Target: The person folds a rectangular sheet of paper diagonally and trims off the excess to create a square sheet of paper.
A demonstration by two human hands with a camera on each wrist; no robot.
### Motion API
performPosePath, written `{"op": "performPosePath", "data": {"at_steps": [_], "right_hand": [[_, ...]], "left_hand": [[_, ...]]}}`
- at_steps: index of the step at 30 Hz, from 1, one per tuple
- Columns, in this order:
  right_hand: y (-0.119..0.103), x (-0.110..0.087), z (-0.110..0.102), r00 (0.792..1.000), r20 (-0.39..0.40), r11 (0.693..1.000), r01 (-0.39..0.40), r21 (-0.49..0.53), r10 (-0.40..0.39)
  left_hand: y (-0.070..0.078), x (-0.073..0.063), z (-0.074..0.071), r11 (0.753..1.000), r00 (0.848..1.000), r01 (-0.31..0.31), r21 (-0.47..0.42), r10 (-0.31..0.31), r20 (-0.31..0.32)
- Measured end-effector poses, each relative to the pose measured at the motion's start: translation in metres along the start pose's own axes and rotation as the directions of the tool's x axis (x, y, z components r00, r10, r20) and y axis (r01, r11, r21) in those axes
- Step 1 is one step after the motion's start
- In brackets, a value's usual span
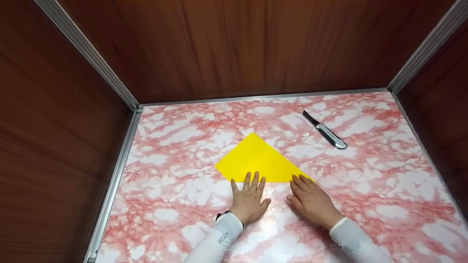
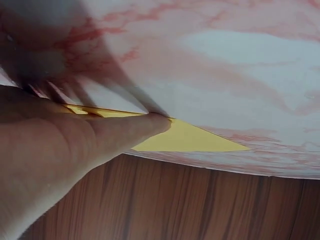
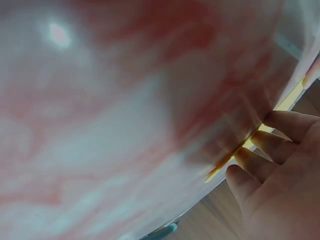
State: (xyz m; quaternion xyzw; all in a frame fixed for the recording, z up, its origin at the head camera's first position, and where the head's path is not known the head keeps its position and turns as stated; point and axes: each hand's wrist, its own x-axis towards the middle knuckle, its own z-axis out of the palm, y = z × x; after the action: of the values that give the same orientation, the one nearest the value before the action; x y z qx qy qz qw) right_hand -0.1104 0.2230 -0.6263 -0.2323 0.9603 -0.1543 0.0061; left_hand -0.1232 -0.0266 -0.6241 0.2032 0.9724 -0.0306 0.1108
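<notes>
A yellow sheet of paper (image 1: 256, 157), its outline four-sided with a straight near edge, lies flat on the table. My left hand (image 1: 249, 202) has its fingers spread and rests the fingertips on the paper along that near edge. At the paper's right corner, my right hand (image 1: 314, 202) touches it with straight fingers held close together. In the left wrist view, one finger of the left hand (image 2: 100, 135) lies along the edge of the yellow paper (image 2: 185, 137). The right wrist view shows several fingertips of the right hand (image 3: 285, 170) on the paper's edge.
A utility knife (image 1: 331, 136) with a dark blade end and silver-grey handle lies beyond the paper, to the right. The table (image 1: 168, 146) has a red-and-white marbled top. Brown wood-grain panels (image 1: 256, 47) with metal edging rise at its back and sides.
</notes>
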Motion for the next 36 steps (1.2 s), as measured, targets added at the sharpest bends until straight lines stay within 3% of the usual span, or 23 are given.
{"op": "performPosePath", "data": {"at_steps": [5, 15, 25, 31, 36], "right_hand": [[-0.001, 0.003, -0.005, 0.998, 0.057, 1.000, -0.020, 0.014, 0.019], [0.002, 0.002, -0.007, 0.997, 0.074, 0.999, -0.028, 0.031, 0.025], [0.001, 0.005, -0.012, 0.991, 0.129, 0.999, -0.043, 0.032, 0.038], [-0.001, 0.005, -0.012, 0.991, 0.124, 0.998, -0.045, 0.036, 0.041], [-0.003, 0.007, -0.014, 0.991, 0.128, 0.998, -0.054, 0.035, 0.049]], "left_hand": [[-0.007, -0.005, -0.002, 1.000, 1.000, -0.004, -0.030, 0.005, 0.025], [-0.020, -0.013, 0.000, 0.995, 1.000, -0.003, -0.100, 0.003, -0.007], [-0.014, -0.009, -0.012, 0.996, 1.000, 0.010, -0.094, -0.008, 0.022], [-0.013, -0.007, -0.014, 0.987, 0.999, 0.009, -0.161, -0.001, 0.048], [-0.014, -0.006, -0.013, 0.979, 0.999, -0.021, -0.203, 0.027, 0.028]]}}
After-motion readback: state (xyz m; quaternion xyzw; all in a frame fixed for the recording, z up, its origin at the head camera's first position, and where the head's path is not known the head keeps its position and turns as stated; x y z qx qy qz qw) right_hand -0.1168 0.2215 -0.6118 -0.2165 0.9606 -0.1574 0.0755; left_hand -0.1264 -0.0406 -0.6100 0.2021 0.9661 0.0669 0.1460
